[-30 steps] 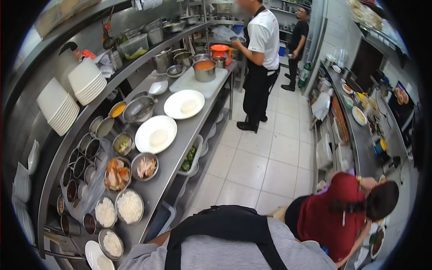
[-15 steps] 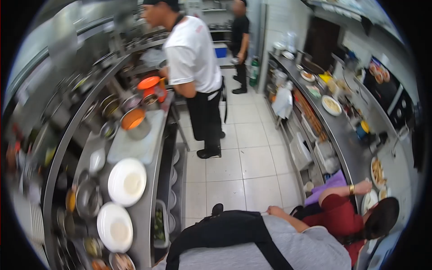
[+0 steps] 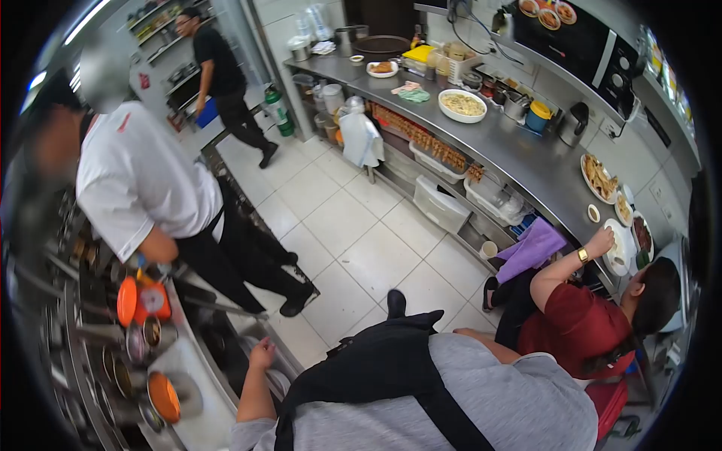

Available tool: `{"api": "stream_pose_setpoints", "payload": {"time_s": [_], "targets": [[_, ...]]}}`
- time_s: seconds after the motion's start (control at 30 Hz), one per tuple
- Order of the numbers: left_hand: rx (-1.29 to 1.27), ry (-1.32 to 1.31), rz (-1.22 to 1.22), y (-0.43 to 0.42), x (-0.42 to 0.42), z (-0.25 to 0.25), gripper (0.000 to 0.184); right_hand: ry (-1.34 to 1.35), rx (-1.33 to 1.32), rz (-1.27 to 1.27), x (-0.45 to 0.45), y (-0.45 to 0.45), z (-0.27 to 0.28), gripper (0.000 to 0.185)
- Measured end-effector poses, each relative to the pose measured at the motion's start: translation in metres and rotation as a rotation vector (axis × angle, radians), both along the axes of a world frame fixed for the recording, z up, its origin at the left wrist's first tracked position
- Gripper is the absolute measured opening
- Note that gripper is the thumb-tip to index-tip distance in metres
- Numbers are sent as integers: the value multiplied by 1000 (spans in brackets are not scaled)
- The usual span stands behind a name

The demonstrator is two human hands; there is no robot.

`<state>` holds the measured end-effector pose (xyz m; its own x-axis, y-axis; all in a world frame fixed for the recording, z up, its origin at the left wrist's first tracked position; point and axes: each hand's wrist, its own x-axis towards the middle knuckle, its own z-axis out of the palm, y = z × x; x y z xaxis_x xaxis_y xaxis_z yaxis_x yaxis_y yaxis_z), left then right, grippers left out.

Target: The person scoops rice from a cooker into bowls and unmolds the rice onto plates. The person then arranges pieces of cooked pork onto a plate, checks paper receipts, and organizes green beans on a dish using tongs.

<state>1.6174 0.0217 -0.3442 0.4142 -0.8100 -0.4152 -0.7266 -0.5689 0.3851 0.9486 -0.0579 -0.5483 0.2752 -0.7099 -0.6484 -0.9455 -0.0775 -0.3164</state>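
Just off the edge of the white cutting board (image 3: 201,413), I have the left hand (image 3: 262,352) out with its fingers loosely bent; I cannot tell whether they grip anything. The right forearm (image 3: 487,344) runs behind the black apron (image 3: 368,376), its hand hidden from me. Near the left hand, a pot of orange sauce (image 3: 164,398) sits on the board, with an orange device (image 3: 129,302) beyond it. Further out stands a co-worker in white (image 3: 147,177). Across the tiled floor (image 3: 368,252), a person in red (image 3: 571,327) reaches to a white plate (image 3: 620,252) on the worktop (image 3: 526,149).
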Motion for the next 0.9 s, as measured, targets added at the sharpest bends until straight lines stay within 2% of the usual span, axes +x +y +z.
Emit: {"api": "stream_pose_setpoints", "payload": {"time_s": [0.07, 0.2, 0.23, 0.27, 0.3, 0.37, 0.43, 0.47, 0.53, 0.6, 0.7, 0.8, 0.9], "targets": [[-80, 69, -12, -49, 7, -20, 47, -7, 62, 42, 2, -17, -49, 30], [-5, 204, -94, -112, -34, -33, 38, -25, 154, 106, 10, -110, -27, 30], [38, 235, -109, -128, -44, -33, 37, -28, 188, 127, 11, -130, -14, 30], [84, 265, -122, -143, -52, -36, 36, -76, 83, 77, 2, -178, 54, 29], [115, 278, -125, -160, -57, -37, 35, 24, 87, 25, 17, -230, 104, 26], [153, 279, -110, -193, -57, -33, 33, -163, -270, -90, 17, -329, 121, 22], [160, 266, -63, -225, -49, -29, 31, -321, -441, -358, 30, -418, 182, 15], [161, 264, -38, -241, -43, -28, 31, -292, -563, -398, 42, -457, 205, 19], [168, 252, 5, -269, -31, -27, 29, -574, -492, -644, 65, -530, 233, 17], [178, 241, 30, -303, -18, -31, 28, -753, -439, -745, 94, -584, 262, 16], [210, 232, 12, -366, 5, -42, 26, -865, -417, -785, 137, -633, 295, 16], [233, 212, -79, -449, 31, -44, 25, -824, -421, -797, 161, -664, 297, 15], [203, 140, -261, -565, 39, -3, 24, -710, -409, -796, 174, -695, 319, 13]]}}
